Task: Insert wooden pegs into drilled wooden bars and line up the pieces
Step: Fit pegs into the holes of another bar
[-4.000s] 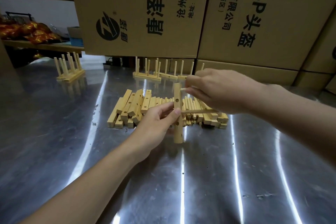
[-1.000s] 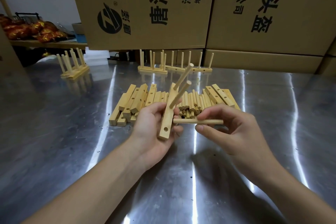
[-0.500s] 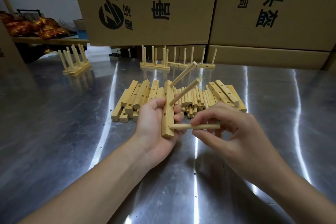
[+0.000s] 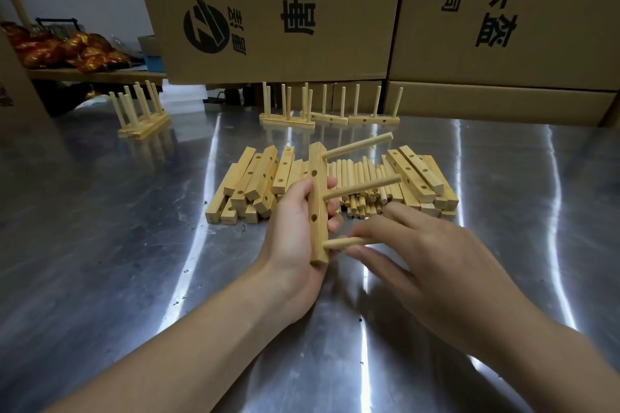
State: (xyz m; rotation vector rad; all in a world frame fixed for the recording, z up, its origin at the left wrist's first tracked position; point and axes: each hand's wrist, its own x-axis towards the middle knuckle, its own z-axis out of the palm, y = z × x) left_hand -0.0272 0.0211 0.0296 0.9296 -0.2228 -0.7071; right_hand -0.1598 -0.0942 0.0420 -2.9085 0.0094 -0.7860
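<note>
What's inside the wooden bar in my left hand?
Three round wooden pegs sit in the pale drilled wooden bar; the right hand pinches the lowest peg. Two side holes are empty. Peg depth is hidden.

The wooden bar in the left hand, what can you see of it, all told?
The wooden bar is a pale, square-edged stick of bare wood, held nearly upright above the metal table. The left hand grips its middle. Small round holes show on the face toward the camera. Three pegs stick out of its right side: top peg, middle peg, and lowest peg, which the right hand pinches.
</note>
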